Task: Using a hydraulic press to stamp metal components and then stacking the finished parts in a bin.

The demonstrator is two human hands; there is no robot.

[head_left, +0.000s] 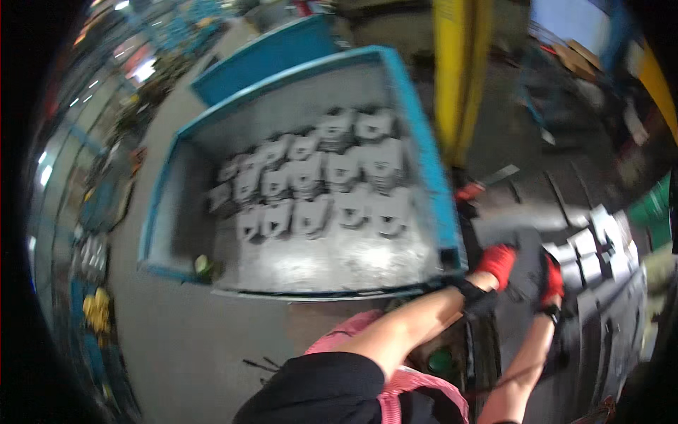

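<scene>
My left hand [499, 266], in a red glove with a dark wrist cuff, grips the left edge of a flat dark grey metal plate [522, 265]. On the plate's opposite edge is my right hand [553, 280], in a red and black glove, closed along its side. Motion blur softens both hands, and some fingertips are hidden. The plate is over a dark work surface [590, 318], to the right of a large blue metal bin [438, 169]. Inside the bin, grey metal parts [342, 169] with notched ends stand in rows of stacks.
Another blue bin [272, 53] stands behind the first. A yellow post [455, 78] rises beyond the bin's right side. Bright, pale flat pieces [585, 244] lie right of my hands. A small yellow-green object [203, 265] sits at the bin's near left corner.
</scene>
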